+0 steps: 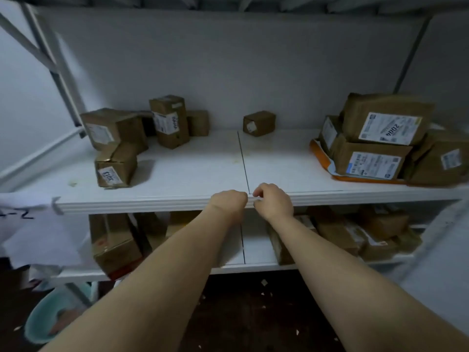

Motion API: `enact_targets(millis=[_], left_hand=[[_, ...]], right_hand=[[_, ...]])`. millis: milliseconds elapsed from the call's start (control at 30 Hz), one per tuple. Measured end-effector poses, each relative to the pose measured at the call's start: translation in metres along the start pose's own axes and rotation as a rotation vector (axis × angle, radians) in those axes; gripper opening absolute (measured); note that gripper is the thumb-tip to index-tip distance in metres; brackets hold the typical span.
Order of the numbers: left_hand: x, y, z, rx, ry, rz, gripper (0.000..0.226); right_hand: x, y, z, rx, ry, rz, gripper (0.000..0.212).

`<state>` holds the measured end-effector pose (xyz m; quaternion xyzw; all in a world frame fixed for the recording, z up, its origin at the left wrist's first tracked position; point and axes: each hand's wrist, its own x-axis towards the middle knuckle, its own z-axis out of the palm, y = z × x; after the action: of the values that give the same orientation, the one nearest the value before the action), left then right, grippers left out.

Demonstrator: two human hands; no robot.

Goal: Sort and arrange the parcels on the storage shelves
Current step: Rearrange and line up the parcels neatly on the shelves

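At the shelf (152,202) edge, left hand (228,202) and right hand (273,201): grips curled, empty.

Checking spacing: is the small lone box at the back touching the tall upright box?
Apart: head view shows bare shelf between small box and tall box.

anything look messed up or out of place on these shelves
Yes. The front-left box is crushed and tilted, the small box at the back sits askew, an orange mailer pokes out crumpled under the right stack, and pale scraps litter the floor.
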<state>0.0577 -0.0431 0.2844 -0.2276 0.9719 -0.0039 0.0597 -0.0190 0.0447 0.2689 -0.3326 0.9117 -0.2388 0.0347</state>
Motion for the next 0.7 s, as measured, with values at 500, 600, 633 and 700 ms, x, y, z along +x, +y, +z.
enact_targets(millis=[500,600,633,700], left_hand=[[0.036,-0.237,-0.04,0.052,0.345,-0.391,0.048],[0.049,-0.273,-0.035,0.036,0.307,-0.55,0.071],[0.053,-0.283,-0.033,0.011,0.267,-0.596,0.083],[0.06,-0.299,-0.028,-0.041,0.188,-0.67,0.101]], right_hand=[[0.115,-0.199,0.077,0.07,-0.154,-0.239,0.032],[0.134,-0.222,0.096,0.067,-0.202,-0.238,0.033],[0.14,-0.229,0.101,0.066,-0.213,-0.236,0.033],[0.151,-0.241,0.111,0.056,-0.235,-0.239,0.034]])
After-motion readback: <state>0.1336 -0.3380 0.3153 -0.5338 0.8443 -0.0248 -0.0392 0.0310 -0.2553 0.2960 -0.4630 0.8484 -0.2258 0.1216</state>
